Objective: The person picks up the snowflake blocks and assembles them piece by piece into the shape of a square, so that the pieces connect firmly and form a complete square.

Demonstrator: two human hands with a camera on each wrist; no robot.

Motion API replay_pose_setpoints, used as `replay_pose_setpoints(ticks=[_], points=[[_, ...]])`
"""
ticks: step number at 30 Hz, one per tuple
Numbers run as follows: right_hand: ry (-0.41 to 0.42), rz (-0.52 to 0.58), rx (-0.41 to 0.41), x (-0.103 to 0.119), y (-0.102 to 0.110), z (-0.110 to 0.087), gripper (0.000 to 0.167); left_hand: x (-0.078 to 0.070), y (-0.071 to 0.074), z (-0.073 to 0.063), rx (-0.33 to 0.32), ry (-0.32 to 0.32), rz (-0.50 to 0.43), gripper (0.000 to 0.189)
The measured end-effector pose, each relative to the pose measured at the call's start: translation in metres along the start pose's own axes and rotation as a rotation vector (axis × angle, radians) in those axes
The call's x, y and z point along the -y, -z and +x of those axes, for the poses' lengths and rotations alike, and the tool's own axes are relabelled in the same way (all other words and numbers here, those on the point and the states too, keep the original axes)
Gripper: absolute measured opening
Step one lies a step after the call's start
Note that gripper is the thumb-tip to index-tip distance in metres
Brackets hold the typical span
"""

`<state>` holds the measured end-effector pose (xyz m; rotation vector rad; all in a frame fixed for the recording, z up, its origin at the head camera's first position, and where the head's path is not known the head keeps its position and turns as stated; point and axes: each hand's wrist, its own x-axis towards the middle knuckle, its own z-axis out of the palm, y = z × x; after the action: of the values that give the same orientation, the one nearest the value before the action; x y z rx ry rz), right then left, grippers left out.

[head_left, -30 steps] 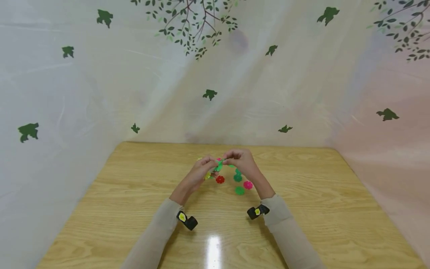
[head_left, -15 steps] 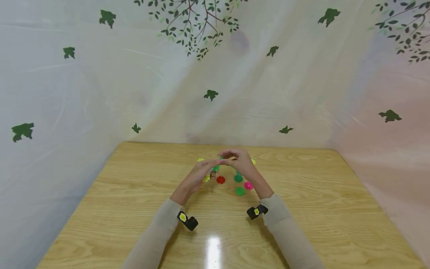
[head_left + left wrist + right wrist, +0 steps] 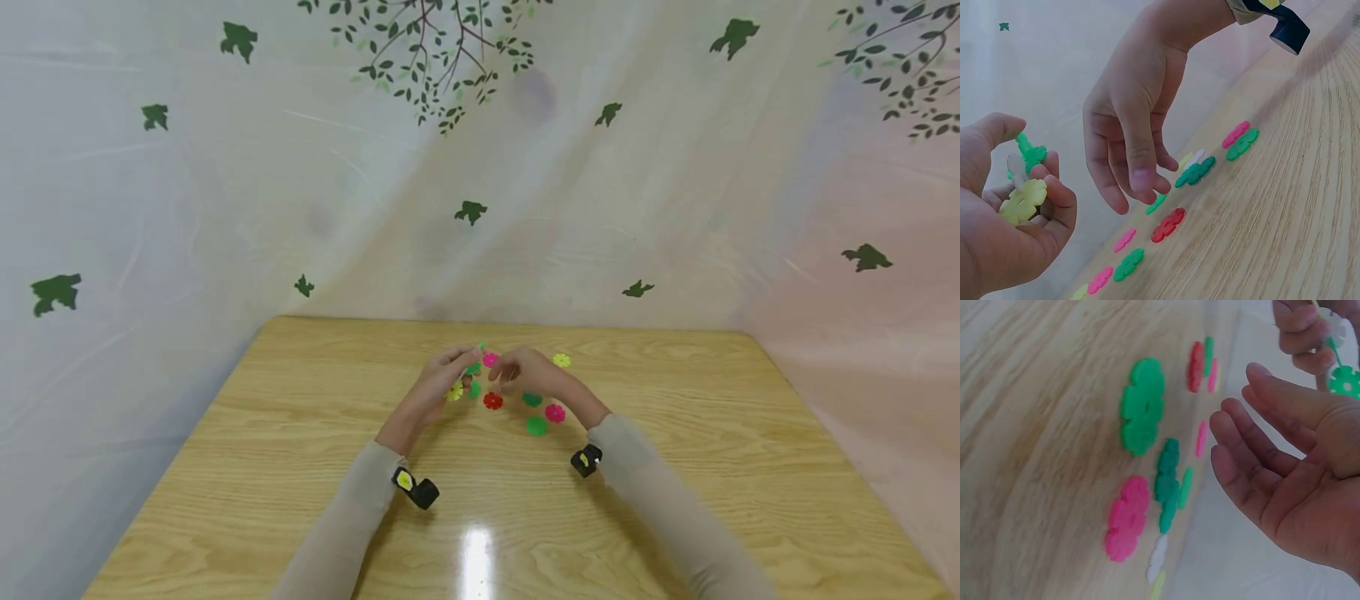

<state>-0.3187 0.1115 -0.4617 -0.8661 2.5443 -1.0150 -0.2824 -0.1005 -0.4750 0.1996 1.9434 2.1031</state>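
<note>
My left hand [image 3: 433,390] holds a small joined cluster of plastic flower-shaped interlocking discs above the table. In the left wrist view the cluster shows a yellow disc [image 3: 1024,202], a white disc [image 3: 1017,170] and green discs [image 3: 1034,152] pinched between thumb and fingers. My right hand [image 3: 531,372] hovers to the right of it, fingers loosely bent and holding nothing, as the right wrist view also shows. Below the right hand, on the table, lie a red disc [image 3: 492,401] and a dark green disc [image 3: 532,399].
More loose discs lie on the wooden table [image 3: 675,467]: a pink one [image 3: 555,413] and a bright green one [image 3: 536,427] nearer me, a yellow one [image 3: 562,360] and another pink one [image 3: 491,359] farther back. A printed cloth [image 3: 525,250] hangs behind the table.
My hands were together at the cluster, the right fingers on a green disc. The right hand has since come away, moving right and toward me; the left still holds the cluster, now turned.
</note>
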Motion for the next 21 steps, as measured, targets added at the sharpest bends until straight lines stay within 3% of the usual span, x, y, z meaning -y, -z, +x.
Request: replay_pose_setpoints(ticks=[12,21], points=[[-0.024,-0.093,0.113,-0.002,-0.008,0.011,0.018,0.004,0.004,0.002,0.004,-0.008,0.006,0.042],[-0.019,-0.062,0.142,-0.004,-0.009,0.012,0.018,0.008,0.009,0.005,0.009,0.028,0.046,0.046]])
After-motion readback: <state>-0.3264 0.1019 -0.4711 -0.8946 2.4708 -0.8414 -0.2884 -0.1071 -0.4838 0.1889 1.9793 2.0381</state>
